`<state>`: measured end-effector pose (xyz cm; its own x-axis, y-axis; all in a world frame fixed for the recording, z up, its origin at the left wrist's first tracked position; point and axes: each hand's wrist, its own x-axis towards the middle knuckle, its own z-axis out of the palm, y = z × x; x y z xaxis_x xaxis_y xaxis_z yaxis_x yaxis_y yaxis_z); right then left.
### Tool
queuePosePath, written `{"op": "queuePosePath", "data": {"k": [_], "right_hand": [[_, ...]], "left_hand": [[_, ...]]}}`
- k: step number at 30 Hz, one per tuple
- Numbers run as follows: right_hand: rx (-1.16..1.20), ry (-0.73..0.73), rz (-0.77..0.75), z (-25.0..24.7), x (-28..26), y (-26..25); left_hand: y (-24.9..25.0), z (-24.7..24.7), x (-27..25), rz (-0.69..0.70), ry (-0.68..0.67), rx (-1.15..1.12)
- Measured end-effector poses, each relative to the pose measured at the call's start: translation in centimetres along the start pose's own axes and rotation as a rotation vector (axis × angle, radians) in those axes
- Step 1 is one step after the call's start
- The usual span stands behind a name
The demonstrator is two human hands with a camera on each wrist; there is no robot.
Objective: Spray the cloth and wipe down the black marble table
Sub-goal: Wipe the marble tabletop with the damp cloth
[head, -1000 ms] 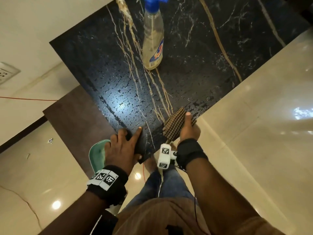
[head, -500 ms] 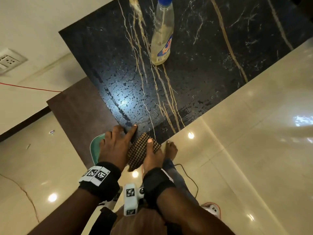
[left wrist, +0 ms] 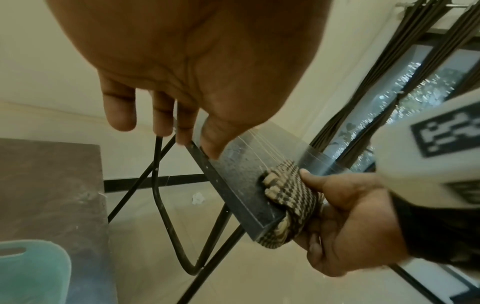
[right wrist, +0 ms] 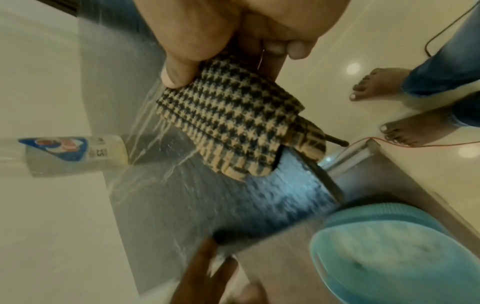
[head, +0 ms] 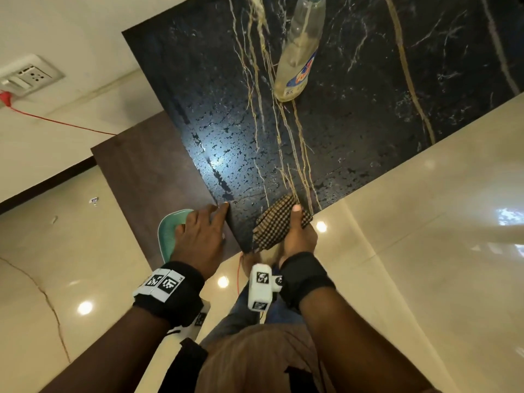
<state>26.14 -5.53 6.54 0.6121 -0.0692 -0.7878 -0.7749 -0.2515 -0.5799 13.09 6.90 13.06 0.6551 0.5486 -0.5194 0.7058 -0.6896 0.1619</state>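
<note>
The black marble table [head: 354, 114] has gold veins and is beaded with droplets. A clear spray bottle [head: 300, 52] with a blue label stands on it at the far side, seen too in the right wrist view [right wrist: 75, 156]. My right hand [head: 297, 236] grips a folded brown-and-black houndstooth cloth [head: 279, 222] wrapped over the table's near edge, thumb on top. The cloth [left wrist: 288, 191] covers the edge's top and underside beside the corner. My left hand [head: 204, 234] holds the table's left edge close to that corner, with its thumb on the top.
A teal plastic chair [head: 173, 231] sits under my left hand, beside a brown lower surface [head: 147, 180]. Black metal legs [left wrist: 166, 205] run beneath the table. A wall socket [head: 28, 78] feeds a red cable. My bare feet [right wrist: 376, 82] stand on glossy tiles.
My right hand slid the cloth along the near edge to the corner beside my left hand, then back to the right. My left hand kept its hold near the corner.
</note>
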Motion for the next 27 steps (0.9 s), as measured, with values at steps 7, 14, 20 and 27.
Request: {"op": "queuePosePath", "data": {"k": [7, 14, 20, 27], "right_hand": [[-0.161, -0.252, 0.064, 1.6, -5.8, 4.7], [-0.040, -0.365, -0.015, 1.7, -4.9, 5.8], [-0.248, -0.599, 0.079, -1.5, -4.1, 5.0], [-0.643, -0.935, -0.197, -5.3, -5.3, 2.5]], "left_hand": [[-0.7, 1.5, -0.6, -0.001, -0.119, -0.312], [0.0, 2.4, -0.7, -0.011, 0.041, -0.583], [-0.9, 2.7, -2.0, 0.010, 0.053, -0.582], [-4.9, 5.0, -5.7, 0.034, -0.127, -0.938]]}}
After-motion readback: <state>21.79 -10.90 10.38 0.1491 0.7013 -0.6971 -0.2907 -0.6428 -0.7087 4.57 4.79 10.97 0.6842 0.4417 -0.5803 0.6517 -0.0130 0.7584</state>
